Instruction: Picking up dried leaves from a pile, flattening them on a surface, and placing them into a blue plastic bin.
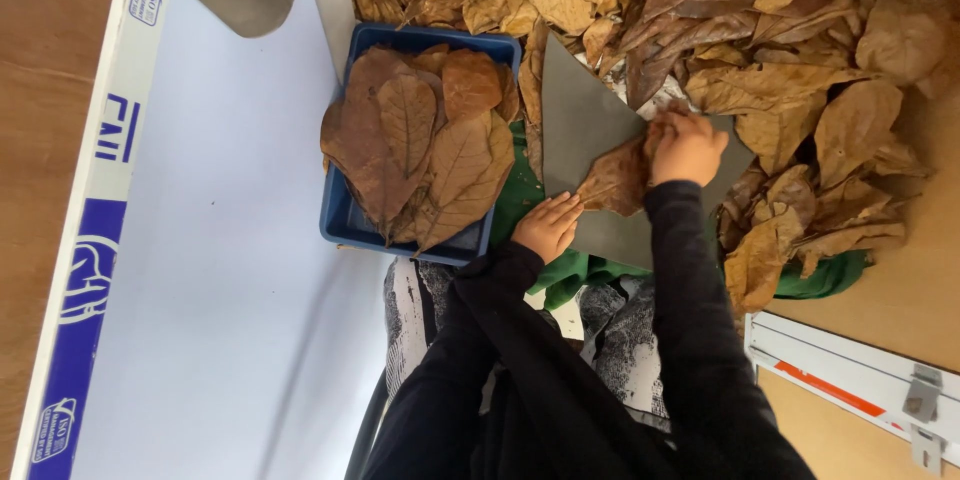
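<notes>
My left hand (pixel 547 225) lies flat on the grey board (pixel 585 130); my right hand (pixel 685 147) presses a dry leaf (pixel 618 178) onto it. Left of the board, the blue tray (pixel 345 220) is heaped; right, a large leaf pile (pixel 780 30) remains.

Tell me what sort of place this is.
Likely a small workshop floor for sorting dried leaves: a big leaf pile, a blue tray stacked with flat leaves, and a grey board as work surface.

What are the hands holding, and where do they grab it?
The right hand grips a brown dry leaf at its upper edge, over the grey board. The left hand holds nothing.
</notes>
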